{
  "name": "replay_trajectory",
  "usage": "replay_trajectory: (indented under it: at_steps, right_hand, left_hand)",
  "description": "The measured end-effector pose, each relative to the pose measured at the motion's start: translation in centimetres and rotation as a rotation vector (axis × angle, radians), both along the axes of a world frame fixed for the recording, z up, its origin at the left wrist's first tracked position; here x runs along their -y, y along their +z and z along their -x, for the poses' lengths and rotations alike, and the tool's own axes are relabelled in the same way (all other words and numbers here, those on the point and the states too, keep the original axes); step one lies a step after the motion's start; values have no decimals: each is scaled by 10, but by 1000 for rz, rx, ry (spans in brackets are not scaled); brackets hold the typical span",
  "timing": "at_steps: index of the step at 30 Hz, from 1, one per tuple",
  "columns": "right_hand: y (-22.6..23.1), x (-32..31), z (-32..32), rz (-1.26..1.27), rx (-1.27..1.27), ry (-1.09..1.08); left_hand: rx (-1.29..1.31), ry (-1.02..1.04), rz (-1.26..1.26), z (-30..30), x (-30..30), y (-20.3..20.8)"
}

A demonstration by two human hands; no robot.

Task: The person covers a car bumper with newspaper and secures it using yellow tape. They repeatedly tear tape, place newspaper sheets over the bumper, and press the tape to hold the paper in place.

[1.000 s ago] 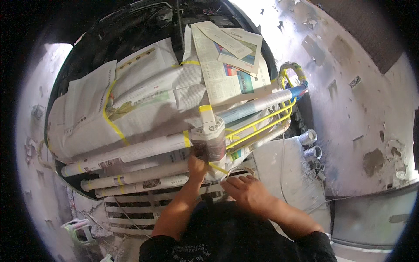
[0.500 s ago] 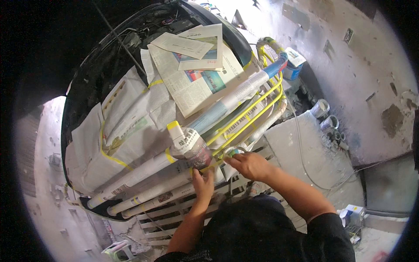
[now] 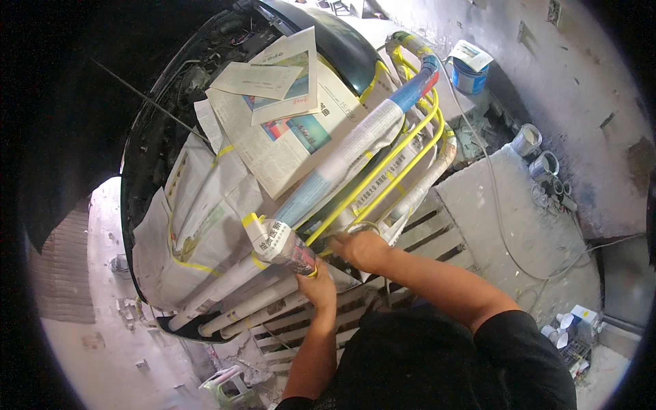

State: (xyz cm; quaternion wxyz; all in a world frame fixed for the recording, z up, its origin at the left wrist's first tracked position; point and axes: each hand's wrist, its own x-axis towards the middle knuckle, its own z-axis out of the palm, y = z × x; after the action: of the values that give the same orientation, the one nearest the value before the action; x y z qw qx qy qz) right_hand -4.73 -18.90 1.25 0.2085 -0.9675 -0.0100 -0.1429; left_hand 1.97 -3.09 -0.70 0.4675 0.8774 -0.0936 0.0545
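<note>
A newspaper-wrapped bracket [image 3: 285, 247] with a yellow-taped end stands on the front guard of a vehicle. My left hand [image 3: 316, 285] is closed around the lower end of its newspaper wrapping, by a strip of yellow tape. Close by on the right, my right hand [image 3: 362, 251] grips a roll of masking tape [image 3: 364, 225], whose rim shows above the knuckles; the fingertips are partly hidden. Beside it run guard bars covered in yellow tape [image 3: 383, 176]. A thicker tube wrapped in printed paper [image 3: 342, 160] slants up and to the right.
Loose newspapers [image 3: 273, 130] cover the front of the vehicle, beside its open engine bay [image 3: 184, 78]. A blue paint bucket [image 3: 470, 76] and open cans [image 3: 527, 140] stand on the right. A hose [image 3: 497, 205] crosses the floor. Slatted grating [image 3: 427, 236] lies below.
The view has shifted, moving the vehicle's far end left in the picture. My left hand has closed further round the wrapped bracket, and my right hand has come nearer to it.
</note>
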Motion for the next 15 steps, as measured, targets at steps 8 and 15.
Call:
replay_trajectory:
  at_steps: [8,15]
  right_hand:
    - [6,-20,-3,-126,58,168]
    - [0,-17,4,-326,413,177]
  left_hand:
    - [134,-37,48,8,11,3]
    - [227,-77,5,5,8,-4]
